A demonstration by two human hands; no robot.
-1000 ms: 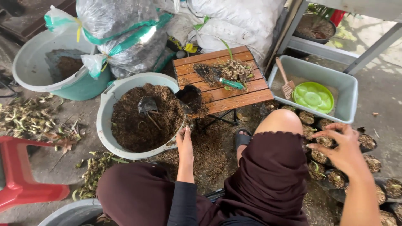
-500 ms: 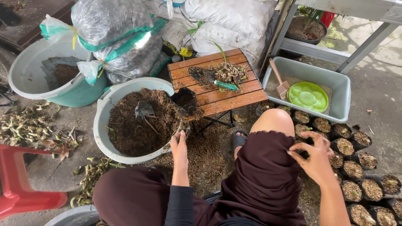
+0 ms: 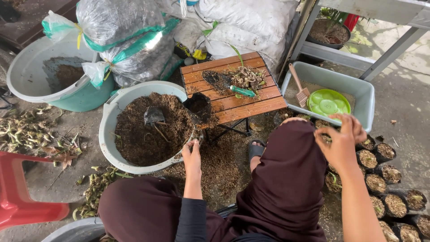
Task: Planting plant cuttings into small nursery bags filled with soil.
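I sit low with a dark maroon cloth [image 3: 286, 179] over my legs. My left hand [image 3: 192, 157] reaches forward and its fingers grip the near rim of a grey basin [image 3: 107, 134] full of dark potting mix, with a small black scoop [image 3: 154, 115] lying in it. My right hand [image 3: 342, 141] is raised at my right knee and pinches the cloth's edge, which now covers the knee. A black grow bag [image 3: 198, 105] stands at the corner of a small wooden slatted table [image 3: 251, 105], where a green-handled trowel [image 3: 242, 91] lies beside a heap of roots.
Several filled black grow bags [image 3: 380, 170] stand in rows at my right. Behind them is a grey tub [image 3: 367, 96] holding a green lid [image 3: 328, 104] and a hand rake [image 3: 300, 87]. Tied plastic sacks [image 3: 121, 31], a second basin [image 3: 27, 67] and a red stool [image 3: 22, 197] are on the left.
My right hand came in from the grow bags, pinched the cloth and drew it up over my bare knee. The left hand stayed at the basin's rim.
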